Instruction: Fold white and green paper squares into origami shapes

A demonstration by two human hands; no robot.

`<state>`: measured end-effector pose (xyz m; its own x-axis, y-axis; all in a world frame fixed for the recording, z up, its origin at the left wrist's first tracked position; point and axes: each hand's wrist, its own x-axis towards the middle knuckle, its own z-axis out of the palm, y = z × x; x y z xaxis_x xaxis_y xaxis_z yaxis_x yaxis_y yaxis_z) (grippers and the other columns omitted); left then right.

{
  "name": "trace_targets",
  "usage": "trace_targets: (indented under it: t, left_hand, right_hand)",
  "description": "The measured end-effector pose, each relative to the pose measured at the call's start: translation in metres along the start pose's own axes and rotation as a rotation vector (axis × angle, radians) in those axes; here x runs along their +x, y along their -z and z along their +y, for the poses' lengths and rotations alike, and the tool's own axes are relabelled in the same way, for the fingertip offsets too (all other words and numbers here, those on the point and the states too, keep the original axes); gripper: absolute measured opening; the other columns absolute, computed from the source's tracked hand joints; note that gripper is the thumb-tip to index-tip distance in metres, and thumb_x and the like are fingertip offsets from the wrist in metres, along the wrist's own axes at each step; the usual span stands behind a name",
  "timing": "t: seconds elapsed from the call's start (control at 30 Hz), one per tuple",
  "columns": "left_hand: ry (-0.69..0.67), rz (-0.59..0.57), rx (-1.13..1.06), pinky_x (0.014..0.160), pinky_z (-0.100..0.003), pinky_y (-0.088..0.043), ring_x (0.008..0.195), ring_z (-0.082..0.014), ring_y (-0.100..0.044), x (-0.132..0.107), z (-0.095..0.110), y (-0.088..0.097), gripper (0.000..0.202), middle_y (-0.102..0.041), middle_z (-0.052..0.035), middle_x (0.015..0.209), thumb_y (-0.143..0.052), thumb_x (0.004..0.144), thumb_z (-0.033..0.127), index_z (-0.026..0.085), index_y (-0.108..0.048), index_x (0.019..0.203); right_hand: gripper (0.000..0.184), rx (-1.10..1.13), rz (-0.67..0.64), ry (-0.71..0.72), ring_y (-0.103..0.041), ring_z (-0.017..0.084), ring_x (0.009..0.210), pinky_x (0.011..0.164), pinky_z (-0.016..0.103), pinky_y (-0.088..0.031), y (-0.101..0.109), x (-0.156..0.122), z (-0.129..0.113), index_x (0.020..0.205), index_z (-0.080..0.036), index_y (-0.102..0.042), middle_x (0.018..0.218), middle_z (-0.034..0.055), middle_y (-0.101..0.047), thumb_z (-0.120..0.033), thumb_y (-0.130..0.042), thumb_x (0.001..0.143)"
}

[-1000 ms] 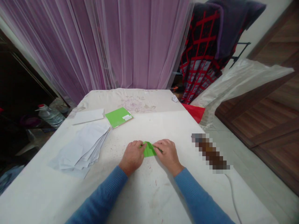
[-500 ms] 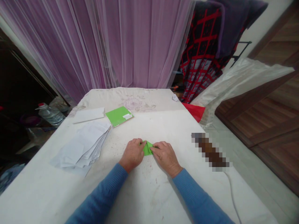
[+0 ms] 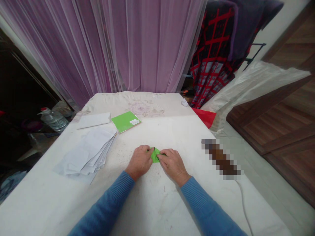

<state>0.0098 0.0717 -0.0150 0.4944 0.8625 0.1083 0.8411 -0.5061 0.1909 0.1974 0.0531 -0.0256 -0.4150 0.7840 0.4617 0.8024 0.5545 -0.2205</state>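
Observation:
A small folded piece of green paper [image 3: 155,158] lies on the white-covered table between my two hands. My left hand [image 3: 140,161] is closed on its left side, the thumb and fingertips pressing near the top point. On the right edge, my right hand [image 3: 173,164] pinches a flap of the same paper with thumb and forefinger. A dark line runs down from the paper's peak. The fingers hide both outer sides of it.
Loose white sheets [image 3: 86,152] fan out at the left, with a white pad [image 3: 94,120] behind them. A green paper pack [image 3: 125,121] with a label lies near them. At the right edge is a blurred-out brown object [image 3: 220,159] with a cable [image 3: 243,203].
My right thumb and forefinger have shifted slightly left over the green paper, moving its right flap inward. The left hand has hardly moved.

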Motion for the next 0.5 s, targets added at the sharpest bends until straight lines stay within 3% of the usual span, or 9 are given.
trace_targets:
  t: [0.27, 0.5]
  left_hand:
    - [0.01, 0.031, -0.013, 0.09, -0.039, -0.044, 0.101, -0.0246, -0.053, -0.0027, 0.0009, -0.0015, 0.041, -0.059, -0.0102, 0.112, -0.047, 0.088, 0.022, 0.016, -0.054, 0.129]
    - [-0.009, 0.038, -0.003, 0.09, -0.041, -0.043, 0.103, -0.0244, -0.052, -0.0048, -0.0004, -0.0029, 0.047, -0.057, -0.0086, 0.113, -0.046, 0.088, 0.021, 0.025, -0.05, 0.135]
  right_hand:
    - [0.012, -0.017, 0.004, -0.001, -0.054, 0.019, 0.088, 0.076, 0.032, -0.037, -0.002, -0.0003, 0.0016, 0.092, -0.026, -0.072, 0.096, 0.0026, -0.067, -0.02, -0.063, 0.088]
    - [0.014, 0.005, -0.002, -0.001, -0.055, 0.018, 0.09, 0.076, 0.031, -0.039, -0.0023, -0.0013, 0.0035, 0.093, -0.026, -0.073, 0.097, 0.0031, -0.067, -0.019, -0.062, 0.089]
